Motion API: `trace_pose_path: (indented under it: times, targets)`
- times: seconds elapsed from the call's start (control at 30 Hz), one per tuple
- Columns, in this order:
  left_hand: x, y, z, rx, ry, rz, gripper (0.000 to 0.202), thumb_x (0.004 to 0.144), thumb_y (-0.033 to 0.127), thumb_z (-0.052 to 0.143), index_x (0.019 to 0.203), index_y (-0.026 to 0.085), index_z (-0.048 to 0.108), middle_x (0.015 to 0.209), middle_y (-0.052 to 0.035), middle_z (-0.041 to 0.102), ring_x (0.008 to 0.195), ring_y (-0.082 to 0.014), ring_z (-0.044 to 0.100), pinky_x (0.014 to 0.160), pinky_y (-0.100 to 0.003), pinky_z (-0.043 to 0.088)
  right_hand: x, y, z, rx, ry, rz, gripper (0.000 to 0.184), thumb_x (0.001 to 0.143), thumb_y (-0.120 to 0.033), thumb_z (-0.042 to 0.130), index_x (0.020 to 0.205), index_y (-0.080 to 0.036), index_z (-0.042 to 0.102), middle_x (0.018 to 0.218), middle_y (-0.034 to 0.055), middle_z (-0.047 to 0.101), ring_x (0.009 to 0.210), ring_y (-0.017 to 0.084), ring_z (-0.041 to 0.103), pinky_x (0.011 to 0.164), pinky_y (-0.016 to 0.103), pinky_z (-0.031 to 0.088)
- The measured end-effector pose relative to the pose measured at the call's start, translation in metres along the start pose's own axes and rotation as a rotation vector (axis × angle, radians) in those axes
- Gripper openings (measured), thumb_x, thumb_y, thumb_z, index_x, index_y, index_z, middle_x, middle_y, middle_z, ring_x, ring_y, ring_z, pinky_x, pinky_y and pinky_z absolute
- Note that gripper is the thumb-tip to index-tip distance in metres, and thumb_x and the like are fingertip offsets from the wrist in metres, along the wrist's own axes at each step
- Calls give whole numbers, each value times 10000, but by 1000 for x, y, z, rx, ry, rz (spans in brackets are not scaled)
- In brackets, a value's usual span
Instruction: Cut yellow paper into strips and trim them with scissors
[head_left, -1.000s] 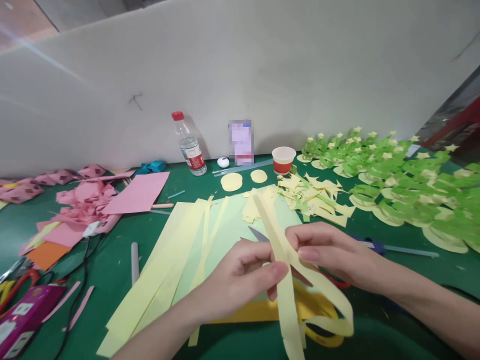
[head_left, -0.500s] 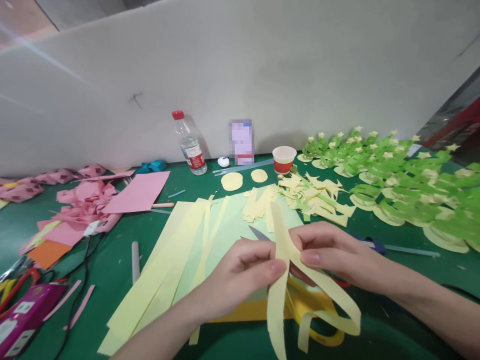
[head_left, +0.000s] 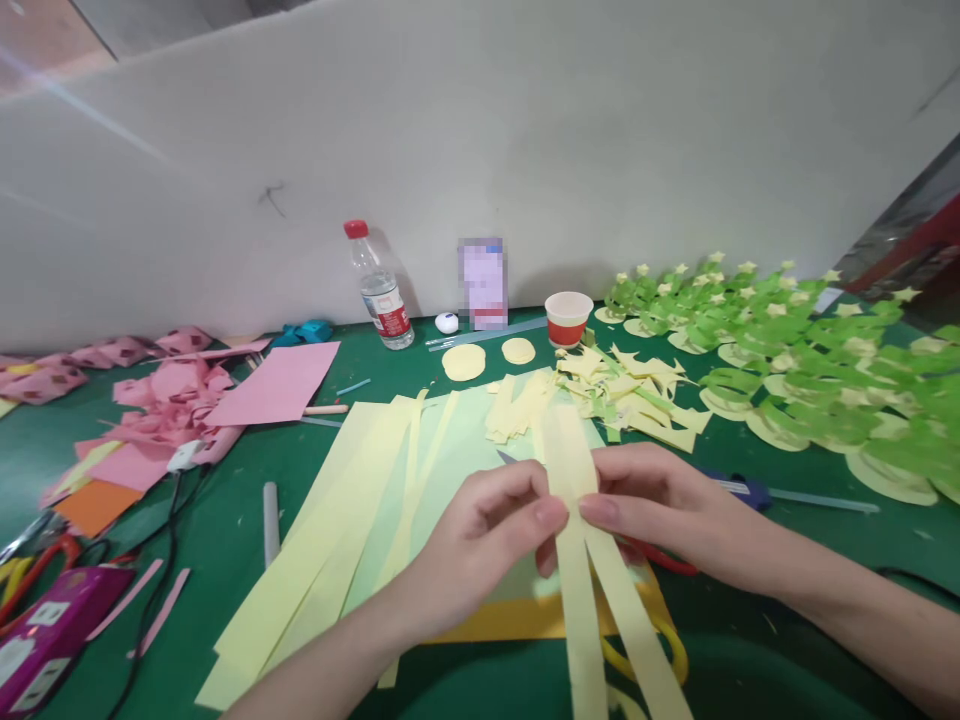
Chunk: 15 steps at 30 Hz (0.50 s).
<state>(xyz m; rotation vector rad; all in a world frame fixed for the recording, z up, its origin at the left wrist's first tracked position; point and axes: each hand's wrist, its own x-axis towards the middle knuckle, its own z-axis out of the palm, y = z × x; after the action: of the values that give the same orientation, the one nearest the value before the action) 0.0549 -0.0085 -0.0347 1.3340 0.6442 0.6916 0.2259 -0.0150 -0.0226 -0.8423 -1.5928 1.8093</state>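
Observation:
Pale yellow paper strips (head_left: 568, 450) stand upright between my hands, joined or overlapping at the top and parting into two long tails below. My left hand (head_left: 502, 515) is closed, pinching their left edge between thumb and fingers. On the right edge, my right hand (head_left: 652, 505) grips the same paper, thumb in front. Whether it is one split strip or two laid together, I cannot tell. Behind the hands a blade tip (head_left: 506, 457) pokes out. Partly covered scissor-like handles, one red (head_left: 664, 560) and one yellow (head_left: 679, 655), show below and beside my right hand.
Wide yellow paper strips (head_left: 300, 560) lie left on green sheets. Yellow scraps (head_left: 630, 395), a paper cup (head_left: 568, 322) and a bottle (head_left: 381, 300) stand or lie behind. Green paper trees (head_left: 810, 350) crowd the right; pink paper (head_left: 277, 385) and a purple power strip (head_left: 60, 630) are left.
The paper strips have been brought closer together, and their curled right tail now hangs straighter. My right hand has shifted slightly left toward my left hand. Both hands keep their hold.

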Motion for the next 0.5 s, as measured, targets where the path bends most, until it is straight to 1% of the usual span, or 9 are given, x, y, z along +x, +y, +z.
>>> trace_pose_path:
  times: [0.07, 0.13, 0.27, 0.4, 0.5]
  targets:
    - [0, 1, 1, -36, 3, 1, 245, 822, 342, 499, 672, 147, 502, 576, 27, 467, 503, -72, 408, 521, -198, 350, -1, 0, 0, -7, -14, 10, 218, 778, -327, 558, 676, -134, 553, 598, -26, 459, 463, 34, 329, 414, 174, 253]
    - [0, 2, 1, -24, -12, -7, 247, 815, 335, 514, 656, 146, 501, 564, 30, 457, 493, -69, 402, 521, -196, 355, -1, 0, 0, -11, -25, 23, 211, 768, -330, 569, 689, -134, 561, 588, -28, 459, 474, 38, 355, 419, 175, 258]
    - [0, 6, 0, 17, -49, -38, 271, 816, 367, 503, 653, 151, 507, 556, 23, 468, 541, -92, 440, 585, -217, 386, 1, 1, -4, -11, -74, 48, 254, 762, -372, 567, 673, -136, 535, 568, -23, 464, 518, 66, 431, 446, 188, 293]
    - [-1, 8, 0, 42, -77, -75, 269, 804, 393, 502, 705, 149, 558, 620, 2, 481, 572, -108, 454, 561, -220, 389, 2, 1, -7, -30, -110, 36, 342, 760, -454, 544, 615, -153, 473, 516, -49, 383, 492, 64, 377, 447, 200, 296]
    - [-1, 10, 1, 67, -97, -87, 253, 794, 375, 515, 705, 147, 578, 619, 2, 480, 564, -108, 450, 551, -220, 395, 2, 1, -7, -23, -74, -8, 366, 784, -479, 505, 613, -162, 439, 509, -60, 370, 450, 45, 326, 412, 186, 260]
